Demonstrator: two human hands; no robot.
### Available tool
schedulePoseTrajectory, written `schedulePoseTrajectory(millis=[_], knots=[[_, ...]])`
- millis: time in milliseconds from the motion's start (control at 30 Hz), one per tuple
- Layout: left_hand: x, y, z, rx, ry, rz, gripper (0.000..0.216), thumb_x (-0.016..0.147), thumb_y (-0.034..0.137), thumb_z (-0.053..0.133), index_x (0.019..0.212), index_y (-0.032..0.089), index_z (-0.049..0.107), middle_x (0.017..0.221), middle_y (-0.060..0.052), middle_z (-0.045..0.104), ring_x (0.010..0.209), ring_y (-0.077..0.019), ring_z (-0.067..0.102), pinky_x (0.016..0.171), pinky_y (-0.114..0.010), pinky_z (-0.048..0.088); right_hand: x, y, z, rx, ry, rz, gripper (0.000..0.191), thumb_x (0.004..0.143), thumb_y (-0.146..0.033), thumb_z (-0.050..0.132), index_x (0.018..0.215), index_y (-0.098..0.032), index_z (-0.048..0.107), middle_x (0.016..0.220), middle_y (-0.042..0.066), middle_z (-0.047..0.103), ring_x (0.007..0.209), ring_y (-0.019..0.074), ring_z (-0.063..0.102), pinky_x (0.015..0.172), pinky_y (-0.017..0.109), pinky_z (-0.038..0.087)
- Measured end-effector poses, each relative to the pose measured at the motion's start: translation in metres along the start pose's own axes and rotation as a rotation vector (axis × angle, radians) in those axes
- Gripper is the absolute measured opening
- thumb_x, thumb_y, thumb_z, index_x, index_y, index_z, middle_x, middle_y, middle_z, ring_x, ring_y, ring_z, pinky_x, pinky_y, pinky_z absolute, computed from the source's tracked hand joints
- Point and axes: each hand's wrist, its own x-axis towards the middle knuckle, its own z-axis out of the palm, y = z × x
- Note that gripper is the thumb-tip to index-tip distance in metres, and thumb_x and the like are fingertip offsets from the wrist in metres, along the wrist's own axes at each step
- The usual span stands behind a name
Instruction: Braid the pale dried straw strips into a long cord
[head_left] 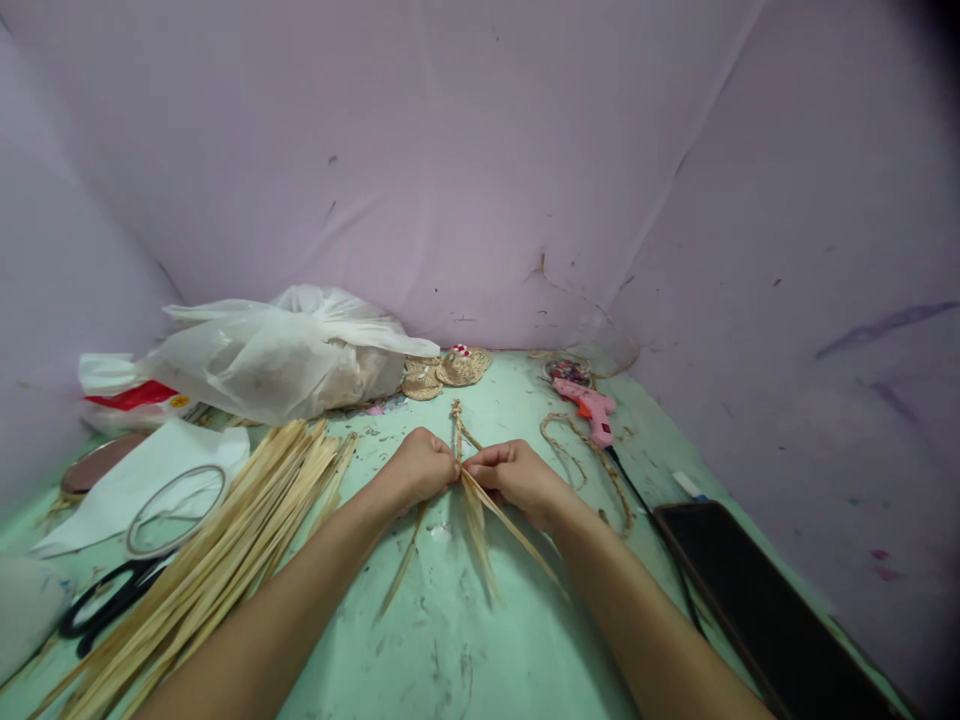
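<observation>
My two hands meet over the middle of the pale green table [390,660]. Between them is a braid [458,430] of dry, straw-coloured strips, its finished end pointing toward the wall. My left hand [426,465] is closed around the braid's near end. With thumb and fingers, my right hand [517,480] pinches the strips at the same spot. Loose strip ends [478,540] fan out below toward me, one of them under my left hand. The fingertips partly hide where the strips cross. Left of my forearm lies a bundle of long dry strips [217,560].
Black-handled scissors [112,600], a ring [176,510] and white paper [150,480] lie at left. A white plastic bag [277,355] and small woven hats [461,368] are at the back. On the right are a pink glue gun [589,405], finished braid [615,480] and a black phone [757,600].
</observation>
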Motion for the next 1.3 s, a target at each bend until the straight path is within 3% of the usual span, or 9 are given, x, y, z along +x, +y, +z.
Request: schedulePoseTrajectory(millis=[233, 367, 433, 567, 667, 800, 1000, 1300], knots=[[-0.003, 0.001, 0.002, -0.075, -0.031, 0.055, 0.008, 0.051, 0.016, 0.047, 0.044, 0.013, 0.049, 0.035, 0.006, 0.029, 0.037, -0.0043, 0.022, 0.038, -0.02, 0.016, 0.01, 0.009, 0.007, -0.064, 0.149, -0.036, 0.012, 0.06, -0.009, 0.057, 0.052, -0.014, 0.051, 0.038, -0.005, 0.046, 0.037, 0.005, 0.039, 0.042, 0.018, 0.035], [-0.006, 0.002, 0.003, -0.124, -0.084, 0.089, 0.017, 0.056, 0.025, 0.052, 0.047, 0.012, 0.053, 0.039, 0.004, 0.038, 0.039, -0.0048, 0.025, 0.039, -0.02, 0.018, 0.006, 0.006, 0.011, 0.019, 0.113, 0.012, 0.015, 0.063, -0.007, 0.052, 0.059, -0.017, 0.041, 0.041, -0.005, 0.046, 0.039, 0.0068, 0.044, 0.043, 0.019, 0.037], [-0.005, 0.001, 0.003, -0.135, -0.101, 0.1, 0.02, 0.057, 0.029, 0.054, 0.047, 0.012, 0.051, 0.039, 0.005, 0.035, 0.039, -0.0046, 0.024, 0.039, -0.02, 0.017, 0.002, 0.003, 0.012, 0.061, 0.095, 0.045, 0.016, 0.064, -0.008, 0.051, 0.062, -0.018, 0.039, 0.042, -0.006, 0.043, 0.037, 0.0055, 0.039, 0.039, 0.017, 0.031], [-0.003, -0.001, -0.002, -0.106, -0.161, 0.178, 0.026, 0.058, 0.032, 0.055, 0.043, 0.015, 0.04, 0.041, 0.007, 0.024, 0.041, -0.0037, 0.017, 0.04, -0.02, 0.013, 0.0, 0.001, 0.01, -0.044, 0.111, 0.029, 0.013, 0.062, -0.011, 0.051, 0.062, -0.018, 0.04, 0.042, -0.008, 0.039, 0.034, 0.0033, 0.026, 0.035, 0.018, 0.015], [-0.003, 0.0, -0.01, -0.057, -0.252, 0.2, 0.024, 0.058, 0.029, 0.053, 0.044, 0.015, 0.039, 0.041, 0.007, 0.022, 0.04, -0.0038, 0.017, 0.04, -0.021, 0.012, 0.003, 0.002, 0.008, -0.164, 0.141, -0.008, 0.01, 0.059, -0.013, 0.053, 0.061, -0.017, 0.043, 0.042, -0.007, 0.04, 0.035, 0.0035, 0.026, 0.036, 0.019, 0.016], [-0.002, 0.002, -0.019, -0.027, -0.374, 0.173, 0.015, 0.06, 0.026, 0.047, 0.054, 0.014, 0.052, 0.04, 0.005, 0.031, 0.037, -0.0058, 0.024, 0.039, -0.021, 0.015, 0.008, 0.006, 0.004, -0.238, 0.124, -0.066, 0.005, 0.058, -0.014, 0.053, 0.059, -0.015, 0.048, 0.044, -0.006, 0.046, 0.037, 0.0031, 0.027, 0.039, 0.018, 0.019], [0.002, -0.003, -0.02, 0.11, -0.224, 0.323, 0.021, 0.06, 0.027, 0.049, 0.044, 0.014, 0.043, 0.042, 0.005, 0.027, 0.042, -0.0051, 0.022, 0.042, -0.021, 0.016, 0.016, 0.014, 0.001, -0.292, 0.066, -0.222, 0.007, 0.054, -0.016, 0.056, 0.057, -0.014, 0.051, 0.045, -0.005, 0.046, 0.043, 0.0043, 0.031, 0.041, 0.018, 0.021], [-0.001, 0.001, -0.018, 0.126, -0.183, 0.335, 0.017, 0.06, 0.024, 0.045, 0.05, 0.012, 0.053, 0.046, 0.004, 0.027, 0.045, -0.0059, 0.022, 0.042, -0.02, 0.017, 0.005, 0.005, -0.003, -0.085, -0.06, -0.087, 0.01, 0.058, -0.023, 0.055, 0.056, -0.014, 0.051, 0.045, -0.006, 0.041, 0.036, 0.0028, 0.022, 0.037, 0.02, 0.012]])
